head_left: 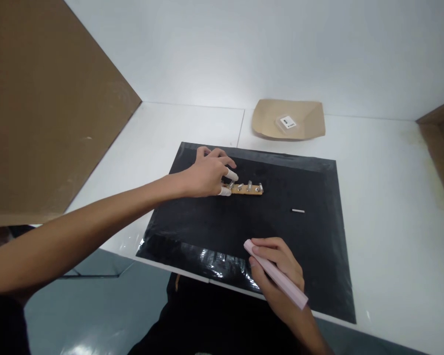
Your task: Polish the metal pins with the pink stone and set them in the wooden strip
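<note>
Strip (pixel 244 190) could skid if pushed unevenly: I can't tell whether the left hand (pixel 208 175) grips it, while the right hand (pixel 290 268) clasps the pink rod (pixel 277 276).

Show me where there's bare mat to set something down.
Free: the black mat between the small white stick and the mat's right edge; also below the tan strip, left of the pink stick. Crowded: at the strip with its shiny pieces and the left hand; around the right hand.
</note>
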`<control>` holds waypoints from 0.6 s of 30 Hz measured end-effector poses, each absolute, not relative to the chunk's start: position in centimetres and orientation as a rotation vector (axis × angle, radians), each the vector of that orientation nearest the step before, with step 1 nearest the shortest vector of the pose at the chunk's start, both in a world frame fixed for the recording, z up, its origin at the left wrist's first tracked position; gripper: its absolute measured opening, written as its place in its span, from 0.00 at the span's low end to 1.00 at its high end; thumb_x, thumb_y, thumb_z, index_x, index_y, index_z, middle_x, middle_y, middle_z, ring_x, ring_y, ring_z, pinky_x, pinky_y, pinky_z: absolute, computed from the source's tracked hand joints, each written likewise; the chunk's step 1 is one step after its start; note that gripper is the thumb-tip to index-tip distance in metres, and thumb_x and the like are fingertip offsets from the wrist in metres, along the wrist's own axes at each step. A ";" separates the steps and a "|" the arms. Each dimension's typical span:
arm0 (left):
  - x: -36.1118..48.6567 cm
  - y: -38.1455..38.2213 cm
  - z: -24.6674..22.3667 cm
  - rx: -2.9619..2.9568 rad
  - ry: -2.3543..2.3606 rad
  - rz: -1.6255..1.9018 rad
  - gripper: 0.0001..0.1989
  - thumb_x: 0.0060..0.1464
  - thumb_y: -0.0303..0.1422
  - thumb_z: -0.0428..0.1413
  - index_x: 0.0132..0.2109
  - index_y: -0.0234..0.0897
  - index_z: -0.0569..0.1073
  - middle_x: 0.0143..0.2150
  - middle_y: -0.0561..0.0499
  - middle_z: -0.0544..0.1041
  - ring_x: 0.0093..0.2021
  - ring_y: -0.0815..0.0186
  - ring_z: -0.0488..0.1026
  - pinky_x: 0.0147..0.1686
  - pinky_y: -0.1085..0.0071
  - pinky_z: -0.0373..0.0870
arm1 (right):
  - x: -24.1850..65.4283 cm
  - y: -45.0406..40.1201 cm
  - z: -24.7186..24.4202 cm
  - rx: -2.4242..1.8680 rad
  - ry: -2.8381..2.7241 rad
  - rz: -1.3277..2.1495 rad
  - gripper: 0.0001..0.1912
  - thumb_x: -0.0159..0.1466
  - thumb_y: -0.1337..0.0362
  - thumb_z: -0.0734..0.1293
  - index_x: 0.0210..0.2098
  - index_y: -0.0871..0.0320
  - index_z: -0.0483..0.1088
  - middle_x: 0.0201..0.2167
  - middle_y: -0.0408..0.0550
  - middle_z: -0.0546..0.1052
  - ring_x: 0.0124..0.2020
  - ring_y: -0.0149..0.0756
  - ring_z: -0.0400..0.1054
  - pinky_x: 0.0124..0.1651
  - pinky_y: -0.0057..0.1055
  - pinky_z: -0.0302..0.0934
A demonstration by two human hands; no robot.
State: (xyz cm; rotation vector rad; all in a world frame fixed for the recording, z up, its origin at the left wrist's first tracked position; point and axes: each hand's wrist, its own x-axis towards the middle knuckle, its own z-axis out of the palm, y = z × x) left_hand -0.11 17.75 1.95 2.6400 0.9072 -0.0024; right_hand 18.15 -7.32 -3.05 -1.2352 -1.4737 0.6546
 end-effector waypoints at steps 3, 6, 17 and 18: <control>-0.2 17.3 1.8 2.637 0.952 0.040 0.06 0.54 0.40 0.68 0.40 0.50 0.87 0.59 0.49 0.83 0.64 0.43 0.69 0.61 0.44 0.48 | 18.2 -7.5 -3.2 -1.234 -1.469 0.671 0.17 0.69 0.77 0.69 0.53 0.53 0.75 0.50 0.48 0.77 0.49 0.29 0.78 0.52 0.24 0.76; -0.4 16.9 1.9 2.663 0.986 0.049 0.05 0.55 0.40 0.68 0.39 0.49 0.86 0.58 0.48 0.83 0.63 0.44 0.70 0.61 0.42 0.48 | 18.2 -7.6 -3.3 -1.235 -1.472 0.687 0.18 0.69 0.77 0.69 0.54 0.52 0.75 0.50 0.47 0.77 0.49 0.29 0.78 0.52 0.25 0.76; 0.3 16.0 3.3 2.716 0.968 -0.125 0.26 0.54 0.43 0.71 0.58 0.41 0.80 0.68 0.41 0.77 0.70 0.41 0.63 0.61 0.46 0.48 | 18.2 -7.7 -3.6 -1.252 -1.492 0.685 0.17 0.70 0.76 0.70 0.54 0.52 0.75 0.50 0.47 0.78 0.49 0.30 0.78 0.51 0.26 0.75; 0.5 15.9 3.4 2.715 0.955 -0.132 0.25 0.55 0.43 0.71 0.58 0.41 0.81 0.68 0.40 0.76 0.70 0.41 0.63 0.61 0.46 0.48 | 18.1 -7.7 -3.6 -1.253 -1.491 0.684 0.17 0.70 0.75 0.70 0.54 0.52 0.75 0.49 0.47 0.78 0.49 0.30 0.78 0.50 0.26 0.75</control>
